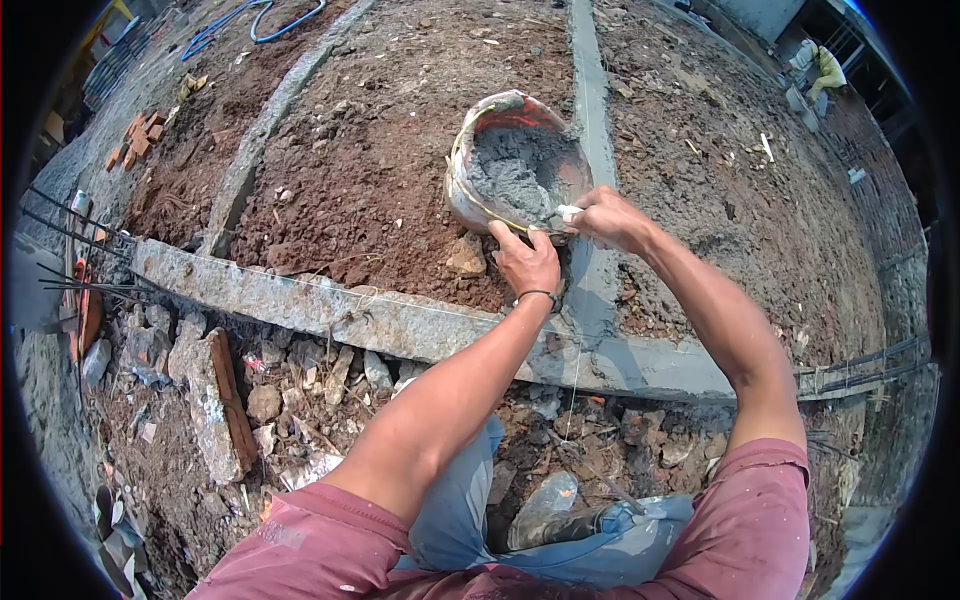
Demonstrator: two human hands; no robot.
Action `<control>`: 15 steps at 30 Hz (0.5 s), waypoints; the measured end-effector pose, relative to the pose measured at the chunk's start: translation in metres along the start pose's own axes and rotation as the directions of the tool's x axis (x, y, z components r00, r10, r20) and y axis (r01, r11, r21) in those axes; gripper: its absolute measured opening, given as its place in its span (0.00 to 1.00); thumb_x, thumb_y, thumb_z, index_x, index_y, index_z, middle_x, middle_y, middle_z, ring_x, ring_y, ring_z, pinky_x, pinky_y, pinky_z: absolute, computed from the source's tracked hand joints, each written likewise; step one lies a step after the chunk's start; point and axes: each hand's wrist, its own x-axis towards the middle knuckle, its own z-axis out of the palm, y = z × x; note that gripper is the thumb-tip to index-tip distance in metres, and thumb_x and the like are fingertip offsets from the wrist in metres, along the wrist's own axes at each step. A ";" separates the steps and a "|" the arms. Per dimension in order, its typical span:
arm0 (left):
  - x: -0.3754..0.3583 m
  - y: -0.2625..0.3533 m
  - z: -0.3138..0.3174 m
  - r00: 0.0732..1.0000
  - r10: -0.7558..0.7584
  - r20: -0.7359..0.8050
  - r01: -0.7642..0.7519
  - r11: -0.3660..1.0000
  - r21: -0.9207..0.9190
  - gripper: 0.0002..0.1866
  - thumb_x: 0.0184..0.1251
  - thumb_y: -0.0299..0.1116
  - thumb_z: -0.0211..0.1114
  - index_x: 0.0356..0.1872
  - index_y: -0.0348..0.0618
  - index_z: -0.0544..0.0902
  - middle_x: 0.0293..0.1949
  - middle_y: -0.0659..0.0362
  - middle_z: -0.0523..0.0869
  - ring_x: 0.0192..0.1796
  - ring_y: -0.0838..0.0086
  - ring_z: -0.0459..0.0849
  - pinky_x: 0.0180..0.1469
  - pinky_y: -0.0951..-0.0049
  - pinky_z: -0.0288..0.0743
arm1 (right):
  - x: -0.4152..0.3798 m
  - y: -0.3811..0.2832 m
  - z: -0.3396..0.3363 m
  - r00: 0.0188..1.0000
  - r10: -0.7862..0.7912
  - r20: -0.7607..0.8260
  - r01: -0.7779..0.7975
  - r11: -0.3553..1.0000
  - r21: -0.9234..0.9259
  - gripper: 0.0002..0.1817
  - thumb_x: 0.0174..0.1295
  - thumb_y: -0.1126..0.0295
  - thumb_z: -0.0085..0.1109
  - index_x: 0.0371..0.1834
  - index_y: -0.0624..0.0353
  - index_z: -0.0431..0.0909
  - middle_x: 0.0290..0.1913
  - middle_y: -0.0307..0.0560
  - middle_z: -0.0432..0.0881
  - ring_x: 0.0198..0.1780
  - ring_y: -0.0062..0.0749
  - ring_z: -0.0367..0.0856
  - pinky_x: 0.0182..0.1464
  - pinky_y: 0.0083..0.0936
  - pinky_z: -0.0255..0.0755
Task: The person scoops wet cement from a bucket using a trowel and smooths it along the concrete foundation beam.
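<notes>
A round, mortar-smeared bucket [462,185] stands tilted on the soil beside the concrete beam, with wet grey mortar [515,165] inside. My left hand [528,268] is at the bucket's near rim, its fingers bent over the edge. At the right side of the rim, my right hand [608,218] is closed round a small white handle [570,211]. The handle points into the bucket; what it belongs to is mostly hidden in the mortar.
A concrete beam [400,322] with a taut string crosses ahead of my legs. Rebar ends [85,287] stick out at left, near broken bricks [135,138]. Rubble [265,402] lies below the beam. Another person [828,75] bends at the far right; a blue hose [225,28] lies far left.
</notes>
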 end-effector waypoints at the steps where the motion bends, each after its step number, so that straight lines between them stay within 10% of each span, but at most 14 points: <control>1: 0.001 -0.002 0.001 1.000 -0.001 0.001 0.001 1.000 0.001 0.28 0.68 0.36 0.61 0.63 0.35 0.61 0.35 0.33 0.83 0.45 0.33 0.79 0.50 0.41 0.68 | 0.001 0.005 0.003 1.000 0.001 0.001 -0.001 1.000 0.001 0.13 0.62 0.64 0.67 0.32 0.65 0.87 0.21 0.40 0.78 0.23 0.26 0.74 0.25 0.33 0.66; 9: 0.040 -0.009 -0.014 0.985 -0.008 -0.173 0.000 0.999 -0.046 0.19 0.67 0.38 0.63 0.50 0.44 0.65 0.33 0.41 0.84 0.41 0.40 0.84 0.44 0.43 0.73 | -0.007 0.011 -0.002 0.990 0.055 -0.130 -0.021 0.968 0.251 0.11 0.66 0.69 0.61 0.42 0.65 0.86 0.26 0.40 0.80 0.22 0.23 0.74 0.24 0.25 0.68; 15: 0.079 -0.021 -0.029 0.993 -0.090 -0.081 0.055 0.932 -0.358 0.18 0.67 0.31 0.66 0.53 0.37 0.71 0.41 0.48 0.85 0.42 0.62 0.85 0.48 0.61 0.77 | -0.058 -0.013 -0.032 0.957 0.193 -0.215 -0.085 0.900 0.427 0.10 0.68 0.68 0.63 0.39 0.67 0.85 0.27 0.44 0.80 0.23 0.25 0.77 0.23 0.24 0.70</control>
